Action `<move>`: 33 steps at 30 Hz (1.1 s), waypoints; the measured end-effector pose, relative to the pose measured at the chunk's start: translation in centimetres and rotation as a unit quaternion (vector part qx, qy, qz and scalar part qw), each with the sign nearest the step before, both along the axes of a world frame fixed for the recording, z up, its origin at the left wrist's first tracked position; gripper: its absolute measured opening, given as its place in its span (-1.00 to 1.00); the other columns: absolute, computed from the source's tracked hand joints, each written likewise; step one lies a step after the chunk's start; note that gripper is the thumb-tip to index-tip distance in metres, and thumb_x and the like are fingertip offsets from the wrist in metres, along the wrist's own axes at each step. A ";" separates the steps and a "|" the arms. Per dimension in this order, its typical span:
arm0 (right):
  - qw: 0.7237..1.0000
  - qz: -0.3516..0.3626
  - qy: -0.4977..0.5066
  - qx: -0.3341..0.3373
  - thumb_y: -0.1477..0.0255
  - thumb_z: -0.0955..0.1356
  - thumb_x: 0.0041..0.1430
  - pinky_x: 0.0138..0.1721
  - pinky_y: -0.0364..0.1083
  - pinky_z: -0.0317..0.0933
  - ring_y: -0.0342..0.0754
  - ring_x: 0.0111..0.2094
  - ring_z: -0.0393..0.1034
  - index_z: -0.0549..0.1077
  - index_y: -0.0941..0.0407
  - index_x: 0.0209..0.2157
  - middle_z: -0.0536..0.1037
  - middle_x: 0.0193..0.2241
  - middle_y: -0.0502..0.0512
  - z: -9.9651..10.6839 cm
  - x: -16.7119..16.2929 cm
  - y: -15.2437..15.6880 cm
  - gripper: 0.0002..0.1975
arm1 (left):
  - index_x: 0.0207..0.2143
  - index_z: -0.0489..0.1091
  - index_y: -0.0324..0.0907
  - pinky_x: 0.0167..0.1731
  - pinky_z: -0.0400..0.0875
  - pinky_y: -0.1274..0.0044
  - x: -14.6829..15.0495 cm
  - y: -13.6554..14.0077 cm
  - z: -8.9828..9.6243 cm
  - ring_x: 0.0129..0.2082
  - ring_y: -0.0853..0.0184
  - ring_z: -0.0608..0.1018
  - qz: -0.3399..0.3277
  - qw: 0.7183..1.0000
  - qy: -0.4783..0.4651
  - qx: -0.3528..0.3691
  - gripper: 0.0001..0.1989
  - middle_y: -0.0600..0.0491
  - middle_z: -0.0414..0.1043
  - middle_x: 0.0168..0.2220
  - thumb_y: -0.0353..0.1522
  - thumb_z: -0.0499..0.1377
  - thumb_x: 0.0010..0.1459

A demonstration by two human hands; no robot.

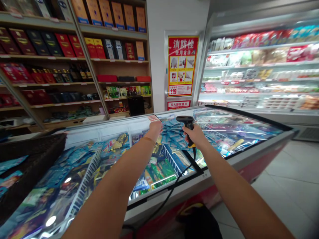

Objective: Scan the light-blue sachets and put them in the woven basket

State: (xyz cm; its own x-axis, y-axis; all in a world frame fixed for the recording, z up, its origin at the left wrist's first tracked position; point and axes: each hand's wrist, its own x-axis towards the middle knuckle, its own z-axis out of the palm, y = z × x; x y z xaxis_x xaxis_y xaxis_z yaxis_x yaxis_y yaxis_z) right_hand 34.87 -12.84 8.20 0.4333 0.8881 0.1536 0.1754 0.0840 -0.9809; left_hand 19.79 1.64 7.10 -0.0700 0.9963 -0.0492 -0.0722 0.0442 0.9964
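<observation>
My right hand (195,135) is wrapped around the handle of a black barcode scanner (184,119) with yellow trim near its base. A black cable (171,191) runs down from the handle and across the freezer's front edge. My left hand (155,129) is closed beside the pile of blue packets (173,131), at the freezer's far rim. Just beyond it shows a red-and-white striped piece (153,118); whether the fingers hold it or something else is hidden. The blue packets lie between and below my hands, on the chest freezer (127,121).
A dark woven basket (47,149) with blue packets stands at the left. Frozen goods and white wire baskets (171,159) show in the freezer. Shelves of boxes (122,61) and a red poster (183,66) are behind; a lit refrigerated display (259,79) stands at the right.
</observation>
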 end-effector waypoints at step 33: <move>0.977 0.190 -0.072 -0.064 0.40 0.38 0.19 -0.70 -0.20 0.20 -0.14 -0.72 0.33 0.22 0.05 -0.37 0.35 -0.69 -0.14 -4.9 -16.1 2.1 -0.79 | -0.03 0.42 -0.22 0.08 0.30 0.10 -32.0 -1.2 -2.7 0.16 -0.21 0.42 0.179 0.720 0.670 -0.008 -0.51 -0.36 0.49 0.01 -0.25 0.38 -0.01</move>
